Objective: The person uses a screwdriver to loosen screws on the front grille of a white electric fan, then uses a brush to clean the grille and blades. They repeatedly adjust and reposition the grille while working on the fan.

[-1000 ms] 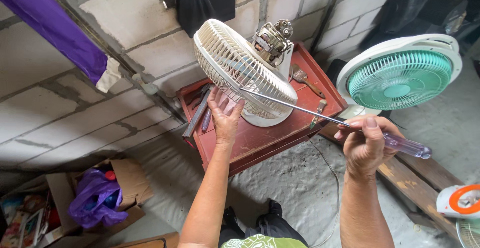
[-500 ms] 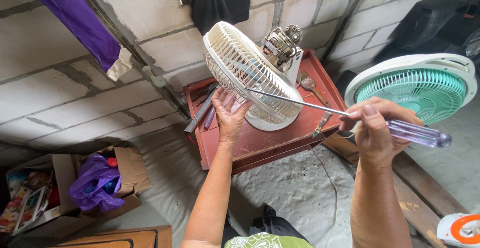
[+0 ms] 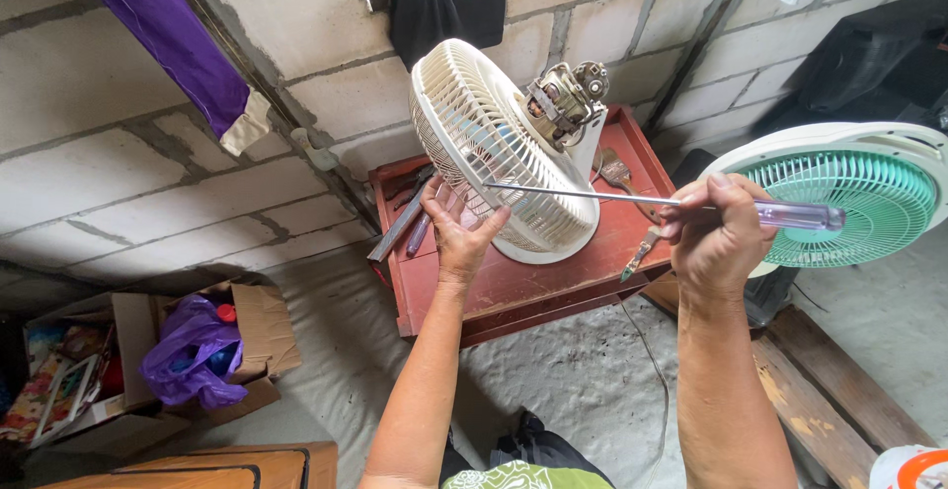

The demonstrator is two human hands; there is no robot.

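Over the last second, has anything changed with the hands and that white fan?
Little changed. The right hand kept its grip on the long screwdriver, its tip staying at the white fan's grille. The left hand stayed against the grille's lower edge, steadying it. The fan stayed on the red table, the green fan beside it; mainly the camera view shifted.

It looked like a makeshift home repair corner. A bare grey block wall (image 3: 118, 153) stood behind a worn red desk (image 3: 533, 286) carrying a stripped white fan (image 3: 494, 143) with its motor exposed. Right of the desk lay a green fan (image 3: 849, 198); left of it, cardboard boxes (image 3: 252, 331) sat on rough concrete floor (image 3: 563, 380).
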